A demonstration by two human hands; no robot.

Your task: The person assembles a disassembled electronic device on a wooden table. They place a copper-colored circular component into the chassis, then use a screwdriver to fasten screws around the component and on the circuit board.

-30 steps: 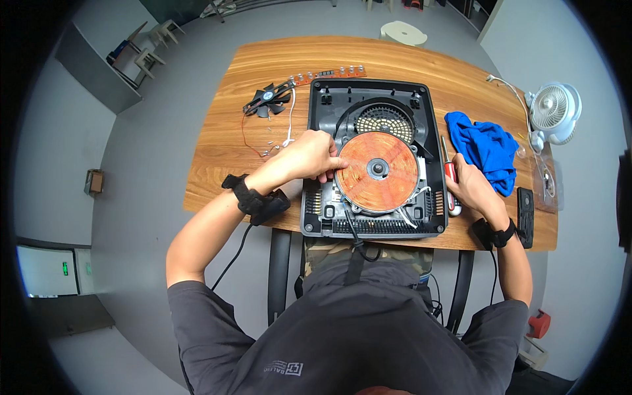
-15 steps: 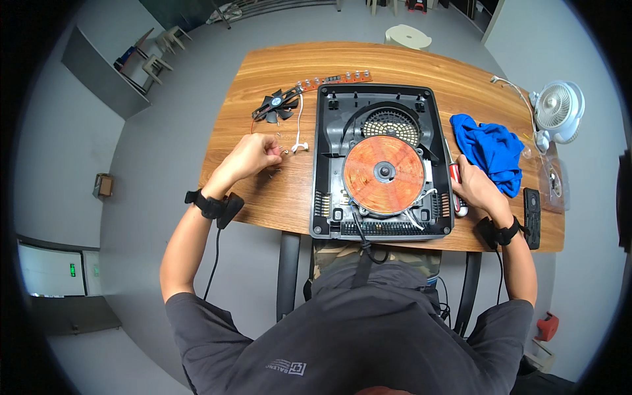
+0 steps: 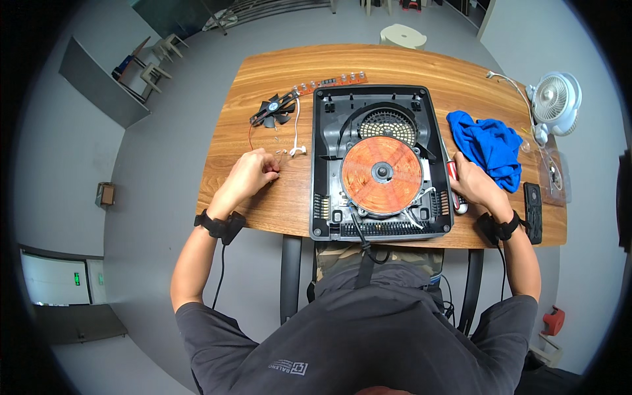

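Observation:
In front of me lies the black plastic housing [image 3: 367,99] of an induction cooker, with a round copper coil [image 3: 368,187] seated in it. To its left, my left hand [image 3: 249,176] rests low over the wood with thumb and fingertips pinched together. Whatever they hold is too small to make out. A few tiny screws [image 3: 282,153] lie just beyond those fingertips, beside a white cable with a plug [image 3: 298,151]. My right hand [image 3: 476,182] is wrapped round the red and white handle of a screwdriver [image 3: 460,203], along the housing's right side.
A black fan [image 3: 273,108] and an orange circuit strip [image 3: 339,81] sit at the far left of the wooden table [image 3: 461,76]. Rightward are a blue cloth [image 3: 488,153], a white desk fan [image 3: 554,102], a dark flat case [image 3: 533,214] and a clear plastic bag [image 3: 555,174].
My left hand has shifted slightly toward me and left, away from the small screws. My right hand keeps its grip on the screwdriver. The whole view has tilted a little.

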